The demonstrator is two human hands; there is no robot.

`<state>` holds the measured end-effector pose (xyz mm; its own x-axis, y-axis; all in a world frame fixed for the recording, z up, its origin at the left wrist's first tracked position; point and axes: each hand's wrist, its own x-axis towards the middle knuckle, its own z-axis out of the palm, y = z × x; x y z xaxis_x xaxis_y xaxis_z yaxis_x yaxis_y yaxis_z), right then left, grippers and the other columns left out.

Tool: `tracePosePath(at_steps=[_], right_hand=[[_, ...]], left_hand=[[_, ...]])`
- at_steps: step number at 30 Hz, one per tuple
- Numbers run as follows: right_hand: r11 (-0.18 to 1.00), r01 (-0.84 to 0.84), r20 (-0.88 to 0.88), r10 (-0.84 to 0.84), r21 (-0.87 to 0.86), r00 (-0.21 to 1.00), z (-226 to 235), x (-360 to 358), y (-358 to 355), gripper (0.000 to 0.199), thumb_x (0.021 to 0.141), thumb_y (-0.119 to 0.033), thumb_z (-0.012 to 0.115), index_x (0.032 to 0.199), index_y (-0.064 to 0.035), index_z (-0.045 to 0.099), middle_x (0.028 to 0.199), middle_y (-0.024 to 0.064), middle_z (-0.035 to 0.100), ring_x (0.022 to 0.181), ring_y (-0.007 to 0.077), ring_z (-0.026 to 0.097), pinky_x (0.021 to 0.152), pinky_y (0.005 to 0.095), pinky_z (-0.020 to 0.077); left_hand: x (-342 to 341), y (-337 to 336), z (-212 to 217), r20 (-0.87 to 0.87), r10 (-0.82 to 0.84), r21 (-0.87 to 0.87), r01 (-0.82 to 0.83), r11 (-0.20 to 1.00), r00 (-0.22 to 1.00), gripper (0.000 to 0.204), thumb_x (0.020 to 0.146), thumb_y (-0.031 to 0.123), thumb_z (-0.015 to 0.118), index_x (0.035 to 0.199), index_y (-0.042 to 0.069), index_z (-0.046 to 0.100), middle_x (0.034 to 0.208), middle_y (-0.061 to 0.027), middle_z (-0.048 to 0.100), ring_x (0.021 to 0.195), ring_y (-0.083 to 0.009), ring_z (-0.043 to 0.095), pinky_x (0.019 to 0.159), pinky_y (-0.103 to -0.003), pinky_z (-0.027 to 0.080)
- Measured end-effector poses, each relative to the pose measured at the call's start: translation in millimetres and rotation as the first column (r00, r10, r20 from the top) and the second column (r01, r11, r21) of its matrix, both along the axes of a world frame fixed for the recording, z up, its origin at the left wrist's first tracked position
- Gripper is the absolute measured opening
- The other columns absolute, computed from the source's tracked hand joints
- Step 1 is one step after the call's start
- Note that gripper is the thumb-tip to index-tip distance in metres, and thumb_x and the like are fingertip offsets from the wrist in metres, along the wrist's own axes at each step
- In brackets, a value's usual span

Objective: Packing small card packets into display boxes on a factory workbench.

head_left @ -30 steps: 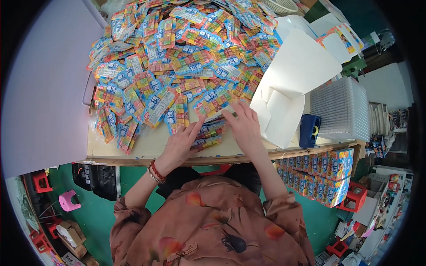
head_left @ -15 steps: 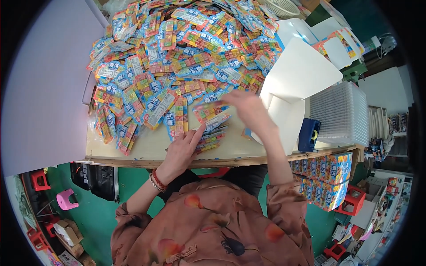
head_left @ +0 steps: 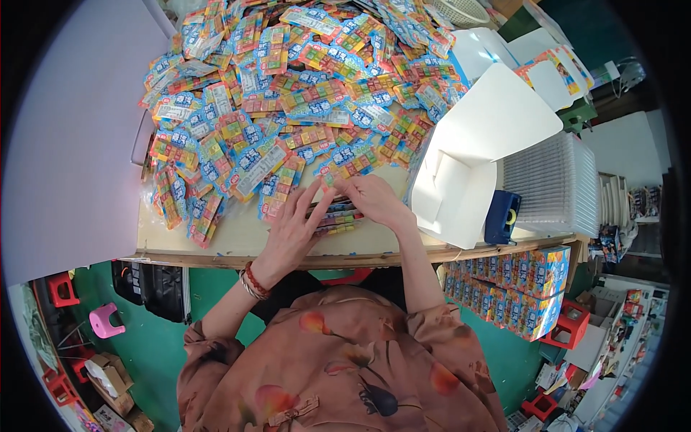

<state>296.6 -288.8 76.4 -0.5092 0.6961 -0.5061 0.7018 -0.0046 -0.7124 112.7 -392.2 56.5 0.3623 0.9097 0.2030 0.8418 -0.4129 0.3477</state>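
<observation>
Close to the table's front edge is a small stack of colourful blister packs (head_left: pixel 338 218), with rows of little yellow, green and red pieces. My left hand (head_left: pixel 289 222) grips the stack's left side, fingers bent over its edge. At the stack's upper end, my right hand (head_left: pixel 374 200) has its fingertips pressed on the packs, close to the left fingertips. Both hands partly cover the stack. Beyond them spreads a big heap of similar packs (head_left: pixel 317 97) with blue wavy edges. An opened white carton (head_left: pixel 461 189) stands right of my right hand.
A dark blue tape dispenser (head_left: pixel 502 218) and stacked clear plastic trays (head_left: pixel 551 183) stand on the right. Printed boxes (head_left: pixel 515 288) are piled below the table edge (head_left: pixel 403 257) there. A pale panel (head_left: pixel 79 137) rises on the left. A white basket (head_left: pixel 461 11) lies behind the heap.
My right hand has come down and left, bringing a pack from the heap side to the stack. My left hand has shifted slightly, its fingers now bent over the stack.
</observation>
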Motion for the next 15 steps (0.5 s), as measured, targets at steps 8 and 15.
tracePosePath(at_steps=[8,15], right_hand=[[0.934,-0.19,-0.283,0.279,0.304,0.918,-26,25,-13,0.056,0.084,-0.031,0.067,0.134,-0.0115,0.049,0.116,0.0146,0.062,0.105,0.0316,0.059,0.094,0.0382,0.0447],[0.902,-0.282,-0.221,0.363,0.328,0.905,-33,23,-10,0.055,0.078,-0.022,0.074,0.129,-0.0141,0.057,0.126,0.0134,0.06,0.113,0.031,0.058,0.094,0.0387,0.0461]], left_hand=[[-10,-29,-45,0.103,0.382,0.104,-0.392,0.914,0.918,0.117,0.06,0.042,0.085,0.147,0.006,0.016,0.152,-0.0151,0.024,0.14,-0.0372,0.025,0.107,-0.069,0.012],[-10,-33,-66,0.609,0.38,-0.138,-0.379,0.915,0.696,0.115,0.062,0.03,0.088,0.148,0.004,0.016,0.15,-0.0218,0.024,0.139,-0.0414,0.024,0.111,-0.053,0.023]])
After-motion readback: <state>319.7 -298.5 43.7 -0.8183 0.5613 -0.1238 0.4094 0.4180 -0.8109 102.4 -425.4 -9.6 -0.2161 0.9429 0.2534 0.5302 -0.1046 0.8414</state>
